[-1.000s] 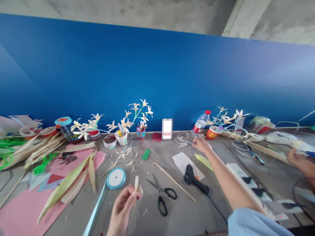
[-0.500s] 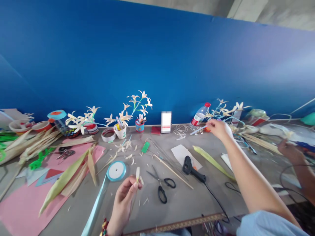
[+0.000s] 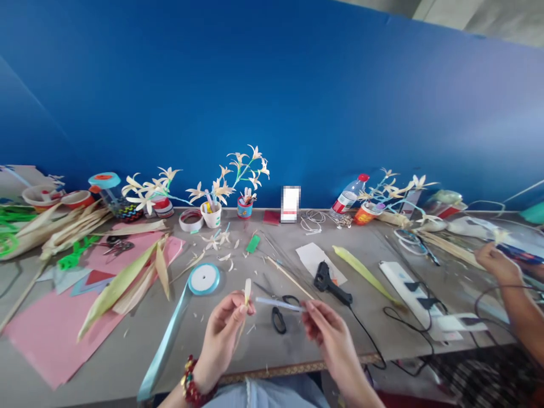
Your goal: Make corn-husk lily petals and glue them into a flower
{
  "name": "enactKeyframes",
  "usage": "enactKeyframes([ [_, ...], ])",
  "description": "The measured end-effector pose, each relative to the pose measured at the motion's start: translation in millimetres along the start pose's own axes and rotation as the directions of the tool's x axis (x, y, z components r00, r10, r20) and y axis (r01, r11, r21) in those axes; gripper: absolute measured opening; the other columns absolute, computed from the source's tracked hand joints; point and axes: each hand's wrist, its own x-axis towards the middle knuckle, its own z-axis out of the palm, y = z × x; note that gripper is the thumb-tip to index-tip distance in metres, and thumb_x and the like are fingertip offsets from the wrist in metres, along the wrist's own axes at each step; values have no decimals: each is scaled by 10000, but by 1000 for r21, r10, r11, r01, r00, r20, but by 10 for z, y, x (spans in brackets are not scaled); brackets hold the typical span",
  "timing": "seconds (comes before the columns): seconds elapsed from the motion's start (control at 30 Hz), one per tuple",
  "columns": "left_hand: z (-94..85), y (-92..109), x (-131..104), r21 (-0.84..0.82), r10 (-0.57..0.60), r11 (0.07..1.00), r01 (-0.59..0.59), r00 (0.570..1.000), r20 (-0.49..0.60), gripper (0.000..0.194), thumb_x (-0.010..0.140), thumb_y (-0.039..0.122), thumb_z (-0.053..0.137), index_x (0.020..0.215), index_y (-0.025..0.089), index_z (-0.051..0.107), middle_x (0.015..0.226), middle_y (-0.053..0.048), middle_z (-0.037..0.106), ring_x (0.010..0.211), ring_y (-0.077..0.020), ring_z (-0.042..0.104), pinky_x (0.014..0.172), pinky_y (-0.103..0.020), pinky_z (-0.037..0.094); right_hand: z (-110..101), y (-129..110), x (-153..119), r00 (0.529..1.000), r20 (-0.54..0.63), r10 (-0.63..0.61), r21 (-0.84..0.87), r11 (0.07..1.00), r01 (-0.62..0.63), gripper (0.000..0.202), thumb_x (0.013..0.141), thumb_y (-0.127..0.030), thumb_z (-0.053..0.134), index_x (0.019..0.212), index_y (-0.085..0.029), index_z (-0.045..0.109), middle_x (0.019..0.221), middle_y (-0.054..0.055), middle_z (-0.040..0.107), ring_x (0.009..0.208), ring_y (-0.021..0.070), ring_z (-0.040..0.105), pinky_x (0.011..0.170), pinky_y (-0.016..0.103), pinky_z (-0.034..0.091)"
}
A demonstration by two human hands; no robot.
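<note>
My left hand (image 3: 225,323) pinches a small cream husk petal flower (image 3: 247,292) on a thin stem, with the petal tip pointing up. Between the fingertips of my right hand (image 3: 329,331) is a narrow translucent pale strip (image 3: 276,304), held roughly level with its free end close to the flower. On the table beneath the strip lie black-handled scissors (image 3: 279,318), partly covered by it. A spool of light blue ribbon (image 3: 204,279) rests left of my hands, its tail running toward the front edge. To the right is a black glue gun (image 3: 329,283).
Husk flowers stand in a white cup (image 3: 211,216) and an orange cup (image 3: 367,214) along the blue wall. Pink paper (image 3: 51,334) and husks (image 3: 119,289) cover the left. A power strip (image 3: 410,294) with cords and a co-worker's hand (image 3: 499,263) are at right.
My right hand has come back from beside the bottle and orange cup to the front middle, bringing the pale strip near the flower. My left hand still pinches the flower.
</note>
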Motion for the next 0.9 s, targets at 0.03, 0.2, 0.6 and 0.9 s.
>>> enactKeyframes([
  [0.03, 27, -5, -15, -6, 14, 1000, -14, 1000, 4, 212, 895, 344, 660, 754, 185, 660, 799, -52, 630, 870, -200, 572, 945, -343, 436, 64, 97, -58, 1000, 6, 5, 19, 1000, -5, 321, 738, -555, 774, 817, -244, 760, 631, 29, 702, 462, 144, 561, 421, 244, 420],
  [0.2, 162, -29, -69, 29, 51, 998, -53, 997, 56, 231, 902, 357, 643, 754, 182, 667, 795, -56, 633, 801, -193, 576, 917, -358, 468, 288, 365, -147, 995, 94, -33, 12, 999, 33, 378, 633, -684, 756, 752, -328, 714, 629, -11, 731, 450, 186, 600, 400, 276, 445],
  [0.6, 48, -33, -39, 293, 184, 935, -201, 979, 84, 251, 935, 358, 589, 797, 179, 697, 849, -88, 666, 890, -244, 631, 887, -358, 478, -149, -127, 159, 901, 217, -375, -689, 595, 413, 228, 858, -516, 597, 884, -319, 710, 908, 85, 776, 799, 331, 717, 723, 459, 546],
  [0.9, -71, -163, 49, 268, 136, 957, -113, 988, -68, 283, 865, 445, 675, 785, 178, 726, 857, -98, 685, 904, -261, 653, 839, -354, 515, -788, -286, 691, 843, 291, -452, -910, 143, 390, 156, 764, -238, 589, 916, -249, 624, 944, 114, 698, 910, 350, 652, 763, 437, 497],
])
